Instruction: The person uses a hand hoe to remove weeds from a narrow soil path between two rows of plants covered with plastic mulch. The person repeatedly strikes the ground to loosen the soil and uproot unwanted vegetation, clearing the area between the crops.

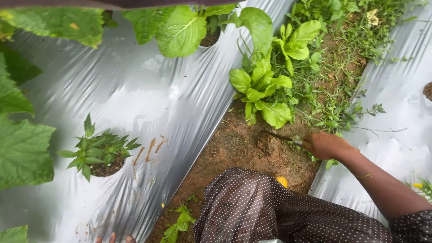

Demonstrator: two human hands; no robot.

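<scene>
My right hand (327,145) fisted round sickle (275,136), blade in soil near leafy weed (263,92). Left fingertips (112,238) barely visible bottom edge; grip unclear.

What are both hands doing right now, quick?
Right hand: closed around a small digging tool in the soil.
Left hand: only fingertips show at the bottom edge; cannot tell.

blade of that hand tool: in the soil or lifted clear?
In the soil. The right hand grips the hand tool, whose curved dark tip meets the bare soil strip.
</scene>
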